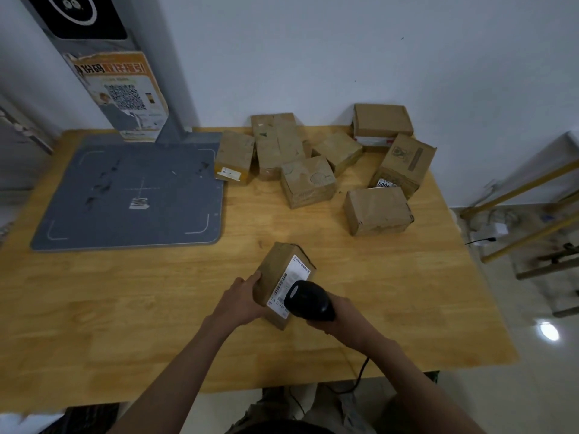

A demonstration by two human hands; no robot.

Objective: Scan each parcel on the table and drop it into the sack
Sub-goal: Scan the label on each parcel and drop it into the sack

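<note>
1. One head view only — wooden table (125,308) seen from above, against a white wall (313,57).
2. Near the front edge, a brown parcel (275,277) with its white label (289,285) facing up, tilted on the tabletop.
3. Left hand (241,300) curled round the parcel's left side, thumb on top, gripping it.
4. Right hand (340,316) wrapped tight around the handle of a black scanner (308,300), head aimed at the label, just above it; cable (360,375) trailing off the table's front edge.
5. Seven more parcels (308,181) clustered toward the back right — some touching, one leaning on another.
6. Grey scanning pad (131,189) at back left, its post (103,67) carrying a QR poster (125,98).
7. Sack not seen anywhere in this view.
</note>
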